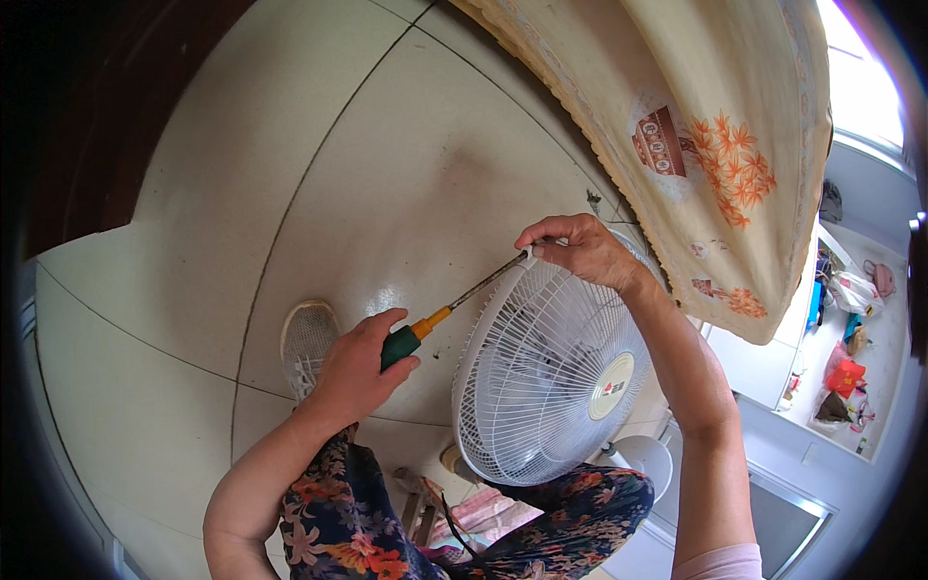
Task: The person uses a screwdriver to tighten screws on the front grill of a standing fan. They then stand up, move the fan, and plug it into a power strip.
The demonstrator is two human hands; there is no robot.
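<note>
Round badge (612, 385) at centre of white fan grille (541, 377): cream disc, small red mark in the middle, lettering too small to make out. Printed emblem (659, 141) on hanging cream cloth (677, 116), upper right: brick-red, trapezoid, pale squares in rows, just beside orange flower print. Far right, on pale shelf (875, 319): white plastic bag (853, 288) with coloured print, red bag (845, 375) below it, dark bag (833, 408) lower still, blue packet (817, 303) standing at left. No screens or signs in view.
</note>
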